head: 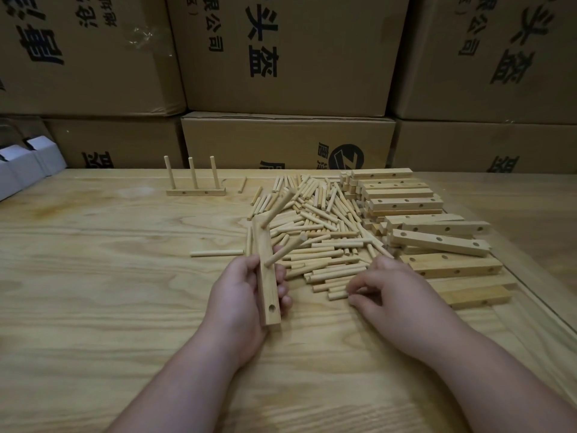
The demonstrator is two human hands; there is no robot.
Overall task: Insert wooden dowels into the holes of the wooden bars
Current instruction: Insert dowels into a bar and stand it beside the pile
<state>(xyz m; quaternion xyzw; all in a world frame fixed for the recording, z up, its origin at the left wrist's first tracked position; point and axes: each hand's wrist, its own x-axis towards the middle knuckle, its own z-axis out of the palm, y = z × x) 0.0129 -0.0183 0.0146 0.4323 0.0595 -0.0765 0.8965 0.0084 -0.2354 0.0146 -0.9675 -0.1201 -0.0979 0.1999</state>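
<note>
1. L hand grips a wooden bar around its middle, thumb on the near-left side, fingertips curled round the right edge. Bar is lifted off the table, long axis pointing away from the person, near end lower.
2. Two dowels already seated in that bar: far dowel slants up and right from the far end; mid dowel sticks out just above the fingers, also slanting right. One empty hole shows near the near end.
3. R hand is down at the near edge of the loose dowel pile, fingers curled, thumb and forefinger closing on a dowel end. Looks like a pinch, but contact is partly hidden by the fingers.
4. Pile sits mid-table, right of the held bar, sticks lying every which way. One stray dowel lies alone to the left of it, another small stray farther back.
5. Stack of undrilled-side-up and holed bars is right of the pile, several layers, touching it.
6. Finished bar with three upright dowels stands at the back left, well apart from the hands.
7. Wooden tabletop. Cardboard boxes w/ printed characters stacked behind; white cartons at far left.
</note>
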